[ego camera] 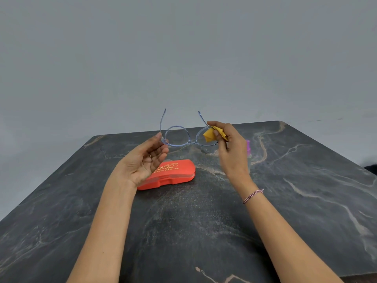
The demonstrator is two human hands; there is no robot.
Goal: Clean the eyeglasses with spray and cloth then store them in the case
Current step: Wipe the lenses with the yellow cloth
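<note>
Eyeglasses (191,142) held aloft: left hand (142,162) pinches the frame corner, steadying, I judge, the lens where right hand (230,146) pinches the cloth (210,135).

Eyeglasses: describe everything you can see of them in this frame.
The eyeglasses have a thin, translucent pale-blue frame that looks like plastic, with two round clear lenses and a narrow bridge. Both temples are unfolded, pointing away from the person and upward. They are held in the air above the dark table, beyond the red case. The left hand pinches the frame's left corner by the hinge. The right hand pinches a folded yellow cloth over the right lens, hiding part of it.
</note>
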